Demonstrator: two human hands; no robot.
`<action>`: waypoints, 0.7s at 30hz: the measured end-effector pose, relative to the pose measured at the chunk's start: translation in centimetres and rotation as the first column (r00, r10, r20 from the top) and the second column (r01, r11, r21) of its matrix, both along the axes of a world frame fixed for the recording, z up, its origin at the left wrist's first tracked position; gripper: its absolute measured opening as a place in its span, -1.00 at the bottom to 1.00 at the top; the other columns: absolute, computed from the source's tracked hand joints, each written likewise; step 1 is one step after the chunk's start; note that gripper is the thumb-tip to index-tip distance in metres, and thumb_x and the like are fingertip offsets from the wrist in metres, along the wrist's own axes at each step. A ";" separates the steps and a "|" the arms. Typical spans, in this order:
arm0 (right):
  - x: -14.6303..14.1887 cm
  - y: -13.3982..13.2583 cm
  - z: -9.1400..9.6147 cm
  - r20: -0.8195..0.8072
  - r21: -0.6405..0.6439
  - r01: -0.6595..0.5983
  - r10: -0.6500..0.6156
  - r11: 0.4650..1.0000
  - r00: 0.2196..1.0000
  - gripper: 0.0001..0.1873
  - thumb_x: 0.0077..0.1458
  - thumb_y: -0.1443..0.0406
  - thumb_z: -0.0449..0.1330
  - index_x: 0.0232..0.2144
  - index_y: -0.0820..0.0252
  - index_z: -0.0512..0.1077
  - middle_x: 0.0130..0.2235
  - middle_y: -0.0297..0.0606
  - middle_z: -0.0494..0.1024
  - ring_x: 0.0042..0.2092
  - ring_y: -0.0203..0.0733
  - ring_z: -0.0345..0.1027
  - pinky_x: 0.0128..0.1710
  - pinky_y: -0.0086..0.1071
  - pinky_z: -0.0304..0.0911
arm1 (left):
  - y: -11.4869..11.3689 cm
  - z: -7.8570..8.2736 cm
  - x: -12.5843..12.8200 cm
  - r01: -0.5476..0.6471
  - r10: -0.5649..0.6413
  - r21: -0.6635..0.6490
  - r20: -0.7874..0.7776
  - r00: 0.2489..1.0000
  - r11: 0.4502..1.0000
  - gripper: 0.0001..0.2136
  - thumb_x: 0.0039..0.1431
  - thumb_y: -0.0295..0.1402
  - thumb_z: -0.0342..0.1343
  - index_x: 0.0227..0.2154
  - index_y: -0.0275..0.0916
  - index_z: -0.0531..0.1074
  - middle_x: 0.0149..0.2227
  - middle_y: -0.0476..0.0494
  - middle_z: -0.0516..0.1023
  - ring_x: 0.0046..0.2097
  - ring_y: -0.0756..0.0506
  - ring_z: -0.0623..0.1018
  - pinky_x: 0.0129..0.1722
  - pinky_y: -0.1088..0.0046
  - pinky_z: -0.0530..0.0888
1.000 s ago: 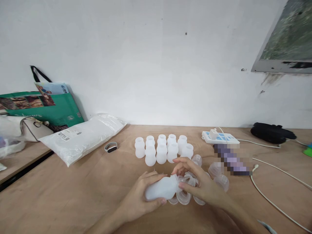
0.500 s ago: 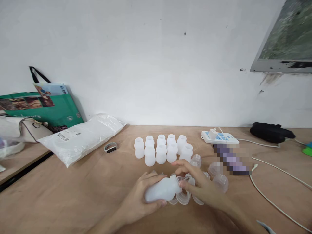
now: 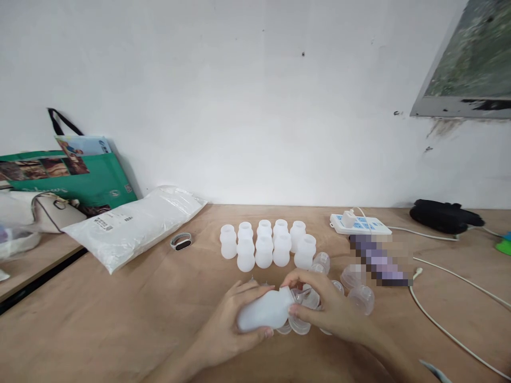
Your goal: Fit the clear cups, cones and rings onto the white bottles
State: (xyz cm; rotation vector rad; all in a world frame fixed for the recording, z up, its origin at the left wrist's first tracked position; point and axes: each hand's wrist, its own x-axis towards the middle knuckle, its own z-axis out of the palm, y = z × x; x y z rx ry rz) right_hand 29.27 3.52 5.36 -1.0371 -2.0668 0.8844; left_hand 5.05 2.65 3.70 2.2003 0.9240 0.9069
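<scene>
Evidently at the neck stage: bottle [image 3: 261, 311] held by both hands

The bottle is held aslant above the table [image 3: 159, 314], its mouth turned toward the right. Its body is clasped by the left hand [image 3: 225, 319], with the fingers curved over the top and the thumb below. Its neck is pinched by the right hand [image 3: 325, 303], with the fingers bent and drawn narrow at the rim; whether a clear part is also held there cannot be told.

Clear rings [image 3: 300, 325] are seen just below the right hand, and clear domes [image 3: 362, 300] beyond it. Upright bottles [image 3: 245, 258] are grouped behind, toward the wall [image 3: 255, 133].

The step in hand is judged to be work on the neck. For the next move, a steady left-hand grip and even fingertip pressure around the rim are judged necessary; squeezing the body could distort the mouth.
</scene>
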 end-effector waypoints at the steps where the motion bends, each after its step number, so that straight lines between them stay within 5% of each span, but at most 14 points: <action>1: -0.1 0.0 0.0 0.015 -0.008 0.007 -0.007 1.000 1.000 -0.84 0.10 0.22 0.27 -0.25 0.13 0.47 -0.27 -0.27 0.56 -0.22 -0.11 0.42 -0.22 -0.31 0.32 | 0.0 0.0 0.0 0.006 -0.006 0.005 -0.010 1.000 1.000 -0.54 0.15 -0.06 0.21 0.08 -0.08 0.45 -0.11 -0.13 0.58 -0.10 -0.21 0.51 -0.04 0.25 0.45; 7: 0.1 0.2 0.0 -0.006 -0.018 -0.045 0.045 0.999 0.999 -0.60 -0.01 0.18 0.37 -0.10 0.10 0.46 -0.15 -0.26 0.57 -0.12 -0.07 0.42 -0.16 -0.30 0.31 | 0.2 -0.2 -0.2 0.004 -0.004 0.024 -0.005 1.000 1.000 -0.56 0.14 -0.10 0.24 0.07 -0.09 0.44 -0.09 -0.13 0.57 -0.08 -0.21 0.52 -0.02 0.25 0.44; 13: -0.9 -0.2 0.2 -0.004 -0.084 0.040 -0.041 0.996 0.999 -0.84 0.01 0.23 0.26 -0.36 0.15 0.38 -0.43 -0.34 0.51 -0.39 -0.20 0.35 -0.42 -0.39 0.19 | 0.1 -0.2 -0.4 -0.005 0.068 0.284 -0.212 0.975 0.959 -0.50 0.20 -0.26 0.17 0.20 -0.11 0.27 0.00 -0.18 0.55 -0.06 -0.20 0.53 -0.01 0.27 0.41; 15: -1.6 -0.4 0.0 -0.064 -0.142 0.079 -0.089 0.987 0.994 -0.83 -0.01 0.22 0.23 -0.44 0.14 0.30 -0.52 -0.39 0.44 -0.48 -0.26 0.26 -0.51 -0.43 0.12 | 0.1 -0.4 -0.4 0.022 0.130 0.457 -0.299 0.945 0.889 -0.49 0.26 -0.32 0.09 0.26 -0.14 0.19 0.00 -0.21 0.55 -0.11 -0.19 0.55 -0.07 0.31 0.39; 18: -2.3 -0.6 -0.7 -0.156 -0.242 0.112 -0.153 0.964 0.976 -0.76 0.00 0.16 0.19 -0.50 0.12 0.22 -0.59 -0.44 0.37 -0.56 -0.33 0.18 -0.59 -0.48 0.04 | 0.1 -0.8 -0.4 0.056 0.249 0.699 -0.327 0.912 0.713 -0.53 0.35 -0.38 -0.05 0.29 -0.24 0.13 -0.08 -0.26 0.59 -0.17 -0.18 0.57 -0.17 0.36 0.35; 21: -2.6 -0.7 -1.2 -0.214 -0.327 0.134 -0.211 0.935 0.954 -0.67 0.01 0.05 0.19 -0.51 0.11 0.20 -0.66 -0.47 0.32 -0.62 -0.34 0.16 -0.64 -0.50 0.01 | 0.0 -0.8 -0.2 0.041 0.347 0.819 -0.287 0.893 0.572 -0.57 0.38 -0.43 -0.13 0.27 -0.28 0.18 -0.13 -0.26 0.63 -0.19 -0.17 0.58 -0.19 0.35 0.30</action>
